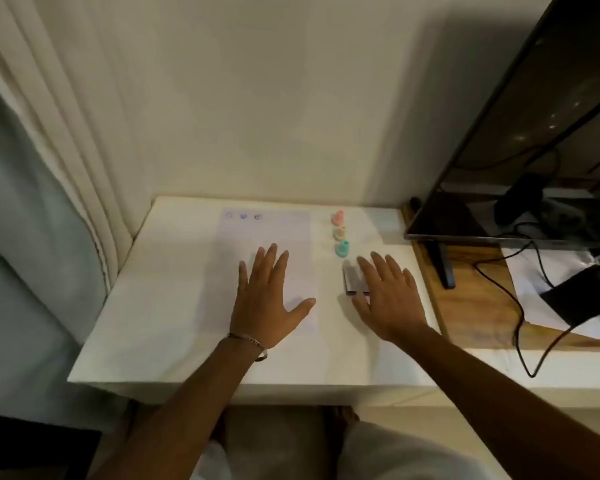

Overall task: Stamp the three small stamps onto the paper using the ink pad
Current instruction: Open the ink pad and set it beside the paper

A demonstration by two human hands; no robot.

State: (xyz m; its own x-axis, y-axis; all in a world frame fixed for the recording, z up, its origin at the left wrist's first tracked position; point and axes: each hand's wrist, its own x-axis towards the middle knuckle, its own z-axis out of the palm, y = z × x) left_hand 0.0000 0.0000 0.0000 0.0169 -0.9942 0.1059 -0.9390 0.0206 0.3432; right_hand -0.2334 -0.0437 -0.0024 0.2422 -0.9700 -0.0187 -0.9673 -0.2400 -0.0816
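Head view shows my left hand [269, 299] lying flat with straight fingers on the paper [267, 237], and my right hand [387, 299] flat too, partly hiding the ink pad [351, 277]. Three blurry purple marks [243, 215] sit along the paper's far edge. Right of the paper stand the pink stamp [338, 217], cream stamp [339, 232] and green stamp [342, 248] in a row.

Cream wall [257, 98], pale curtain [32, 168], white table [153, 323], dark monitor [534, 150]
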